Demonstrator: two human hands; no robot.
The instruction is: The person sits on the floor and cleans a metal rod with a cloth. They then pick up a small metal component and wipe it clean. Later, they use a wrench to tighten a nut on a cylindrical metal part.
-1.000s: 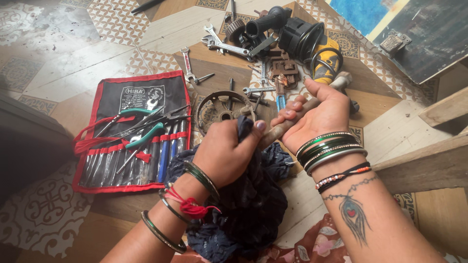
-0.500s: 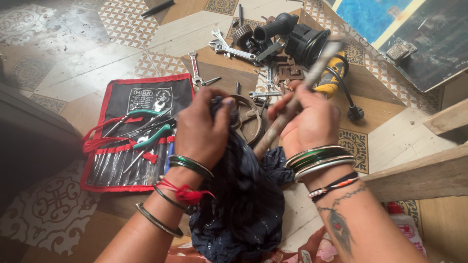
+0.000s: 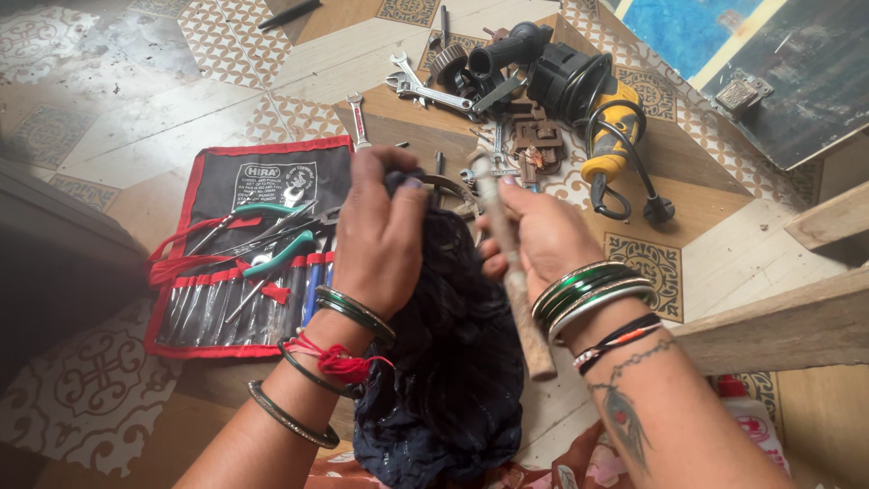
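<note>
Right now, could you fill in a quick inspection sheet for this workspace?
Surface: patterned tile floor, stained in places.
Job's things: wooden-handled tool; dark blue cloth.
Clutter: open red-edged tool roll with pliers; wrenches; metal parts.
Hands: left hand grips the cloth; right hand holds the tool's handle.
Cables: black cord looped at the yellow power tool.
Surroundings: wooden planks; white bottle.

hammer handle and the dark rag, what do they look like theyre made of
The hammer handle in the right hand looks like bare wood: pale brown, matt, scuffed and grimy, with no shine or varnish. The dark rag gripped by the left hand looks like thin woven fabric, perhaps cotton: navy, limp, crumpled into soft folds, with faint tiny specks. The exact fibre cannot be told.
</note>
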